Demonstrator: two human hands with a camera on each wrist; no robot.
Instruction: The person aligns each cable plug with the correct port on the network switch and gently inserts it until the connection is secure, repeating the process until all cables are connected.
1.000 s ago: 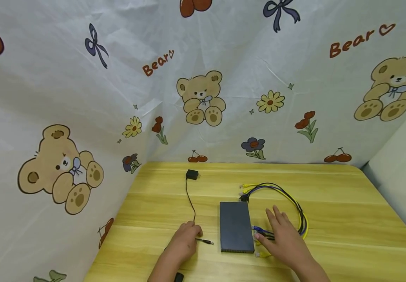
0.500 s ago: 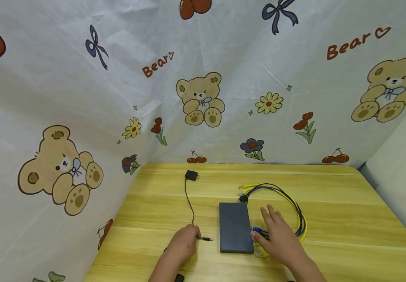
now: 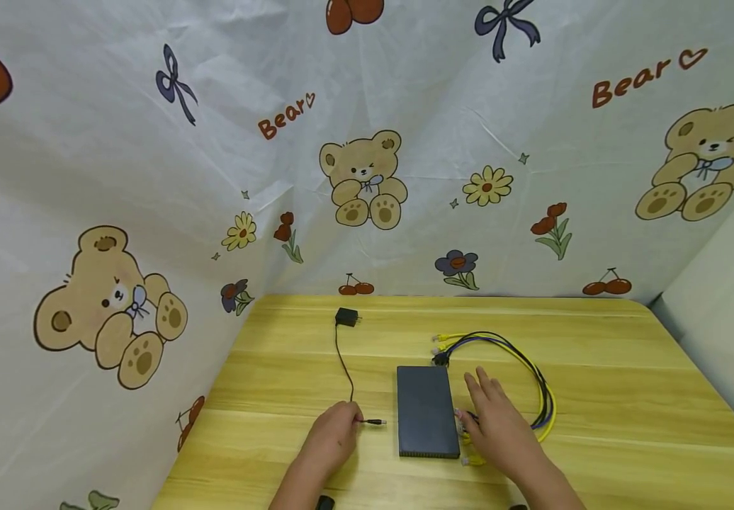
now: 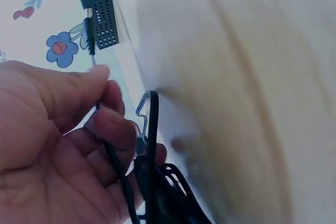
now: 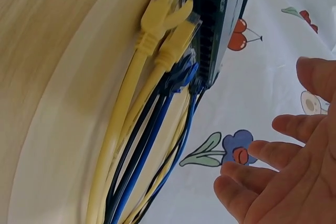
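Observation:
My left hand (image 3: 335, 433) pinches a thin black power cord (image 3: 343, 358) between thumb and fingertips, just behind its barrel plug (image 3: 375, 422). The plug points right, toward a dark, flat network switch (image 3: 427, 411); in the left wrist view the plug (image 4: 90, 32) overlaps the switch's perforated end. More black cord (image 4: 152, 150) hangs bunched by the fingers. On the switch's other side, my right hand (image 3: 501, 425) is spread over network cables (image 3: 542, 389), partly hiding them. Seen from the right wrist, its fingers hold nothing, and yellow cable plugs (image 5: 163, 17) lie beside the row of ports.
The cord's black wall adapter (image 3: 346, 316) lies at the back left of the wooden table (image 3: 622, 368). Several yellow, black and blue cables curve around behind the right hand. A bear-patterned cloth (image 3: 431, 142) hangs behind the table's far edge.
The left hand has shifted the barrel plug slightly away from me, so it now points straighter at the switch. The right hand has moved a little left, closer to the switch.

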